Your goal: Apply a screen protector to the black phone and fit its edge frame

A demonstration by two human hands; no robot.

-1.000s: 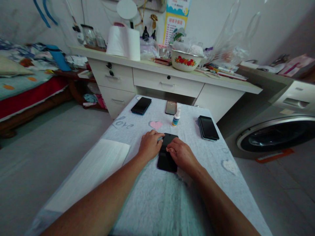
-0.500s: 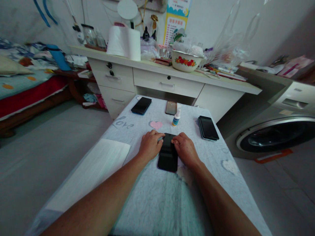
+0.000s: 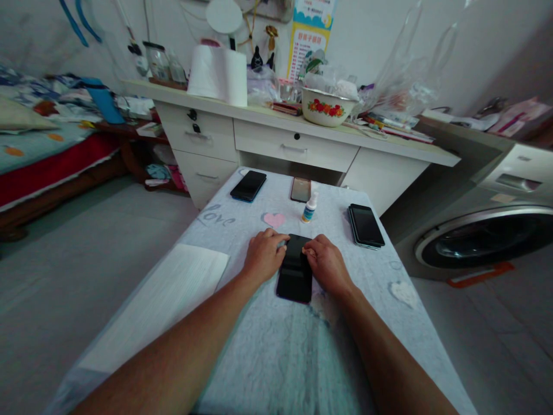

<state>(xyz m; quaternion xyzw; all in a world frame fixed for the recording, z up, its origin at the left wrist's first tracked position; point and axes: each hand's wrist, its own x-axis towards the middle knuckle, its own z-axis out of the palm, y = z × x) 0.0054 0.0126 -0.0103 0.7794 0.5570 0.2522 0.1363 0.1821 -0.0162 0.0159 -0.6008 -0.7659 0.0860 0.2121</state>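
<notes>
A black phone [image 3: 294, 278] lies face up in the middle of a table covered with a pale blue cloth [image 3: 276, 357]. My left hand [image 3: 262, 255] rests at the phone's upper left edge, fingers curled against it. My right hand [image 3: 328, 263] sits at the upper right, fingertips pinched together on the screen; whether anything is under them is hidden. A small white dropper bottle with a blue label [image 3: 309, 208] stands just beyond the phone.
Three more phones lie further back: far left [image 3: 247, 185], middle [image 3: 300, 189] and right [image 3: 366, 225]. A white sheet [image 3: 173, 288] lies at the table's left. Beyond are a cluttered white desk [image 3: 298, 147], a washing machine [image 3: 488, 230] and a bed [image 3: 43, 155].
My right hand slid from the middle of the screen up to the phone's upper right part. The left hand and the phone stayed put.
</notes>
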